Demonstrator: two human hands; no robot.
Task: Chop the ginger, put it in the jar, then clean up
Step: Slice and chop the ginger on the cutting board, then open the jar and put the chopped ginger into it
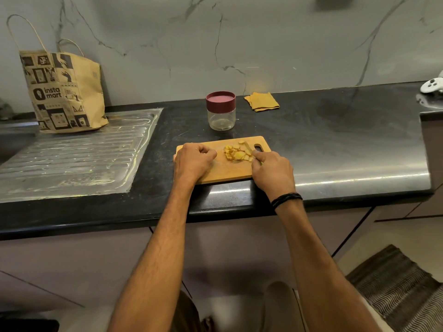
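Our right hand [272, 174] grips the knife [248, 147], our left hand [194, 161] rests clenched on the board [225, 174], so we should bunch the ginger [236, 154] and chop with short strokes.

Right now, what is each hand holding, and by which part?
Right hand grips the knife by its handle; left hand rests curled on the cutting board, nothing visible in it.

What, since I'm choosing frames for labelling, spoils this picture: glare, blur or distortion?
Head view: glare streaks the counter along its front edge; wide-angle distortion bows that edge; the knife blade is smeared; the ginger is legible; the bottom foreground is blurred.
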